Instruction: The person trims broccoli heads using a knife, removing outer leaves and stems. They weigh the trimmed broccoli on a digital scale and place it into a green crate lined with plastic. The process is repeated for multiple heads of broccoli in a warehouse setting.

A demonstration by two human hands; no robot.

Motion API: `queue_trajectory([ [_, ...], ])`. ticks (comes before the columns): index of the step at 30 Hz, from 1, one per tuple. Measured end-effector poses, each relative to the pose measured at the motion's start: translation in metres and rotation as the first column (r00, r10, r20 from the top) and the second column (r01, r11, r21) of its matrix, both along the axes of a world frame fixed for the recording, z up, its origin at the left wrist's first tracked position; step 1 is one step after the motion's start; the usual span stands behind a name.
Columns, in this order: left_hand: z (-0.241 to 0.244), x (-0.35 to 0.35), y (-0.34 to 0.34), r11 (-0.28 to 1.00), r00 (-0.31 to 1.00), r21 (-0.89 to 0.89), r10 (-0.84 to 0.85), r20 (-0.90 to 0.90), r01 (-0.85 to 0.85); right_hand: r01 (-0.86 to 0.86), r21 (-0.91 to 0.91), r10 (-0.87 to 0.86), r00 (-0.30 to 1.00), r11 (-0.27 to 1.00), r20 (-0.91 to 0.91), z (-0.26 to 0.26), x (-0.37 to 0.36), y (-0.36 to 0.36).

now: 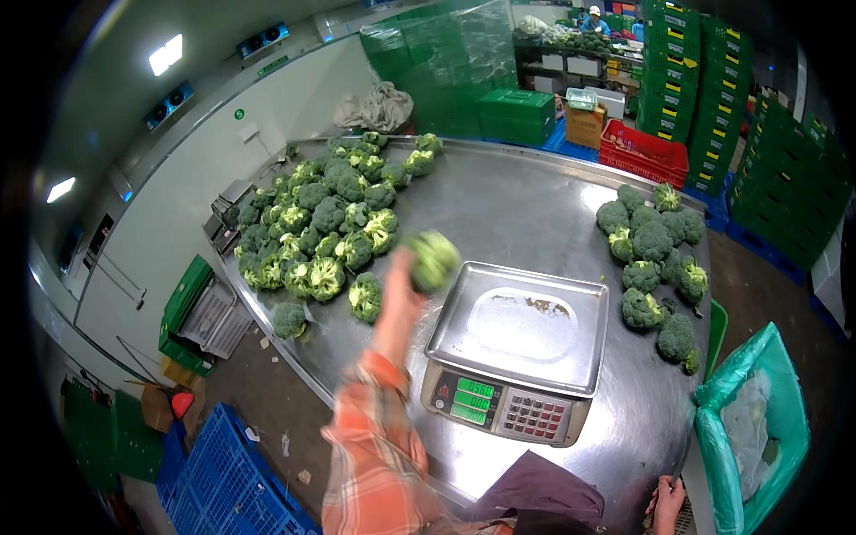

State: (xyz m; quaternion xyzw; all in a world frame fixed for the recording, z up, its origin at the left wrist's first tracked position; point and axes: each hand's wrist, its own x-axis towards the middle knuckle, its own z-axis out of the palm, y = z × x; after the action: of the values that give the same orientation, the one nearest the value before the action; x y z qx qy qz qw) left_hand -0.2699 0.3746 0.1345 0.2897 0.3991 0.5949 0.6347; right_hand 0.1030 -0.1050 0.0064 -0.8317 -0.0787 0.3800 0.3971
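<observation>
My left hand (400, 284) grips a broccoli head (433, 261), blurred, above the table just left of the scale's pan. The digital scale (501, 408) has a lit green display and a keypad, and its steel pan (521, 328) bears only brown specks. Left of this hand lies a large heap of broccoli (321, 214), with many cut stems showing. At the lower right, my right hand (665, 501) is closed around what looks like a thin knife (683, 458), partly hidden, by the table's edge. A smaller broccoli group (652, 237) lies along the right side.
The steel table (508, 194) has a raised rim. A crate lined with a green plastic bag (756, 428) stands at its right. Behind are a red crate (642, 154) and stacked green crates (672, 80). Blue pallets (227, 475) stand lower left. A person (595, 23) is far back.
</observation>
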Motion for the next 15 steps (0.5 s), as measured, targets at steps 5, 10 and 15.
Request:
queue_trajectory([
  [5, 0.104, -0.075, 0.07, 0.806, 0.959, 0.528, 0.167, 0.229, -0.266, 0.248, 0.219, -0.223, 0.966, 0.944, -0.134, -0.026, 0.006, -0.016],
  [10, 0.016, 0.036, -0.061, 0.78, 0.656, 0.218, -0.301, -0.692, 0.587, 0.212, 0.196, -0.203, 0.977, 0.957, -0.064, -0.032, 0.015, -0.023],
  [15, -0.15, 0.098, -0.283, -0.452, -0.194, -0.166, -0.015, -0.981, 0.876, 0.202, 0.294, -0.18, 0.978, 0.934, -0.101, -0.05, 0.022, -0.048],
])
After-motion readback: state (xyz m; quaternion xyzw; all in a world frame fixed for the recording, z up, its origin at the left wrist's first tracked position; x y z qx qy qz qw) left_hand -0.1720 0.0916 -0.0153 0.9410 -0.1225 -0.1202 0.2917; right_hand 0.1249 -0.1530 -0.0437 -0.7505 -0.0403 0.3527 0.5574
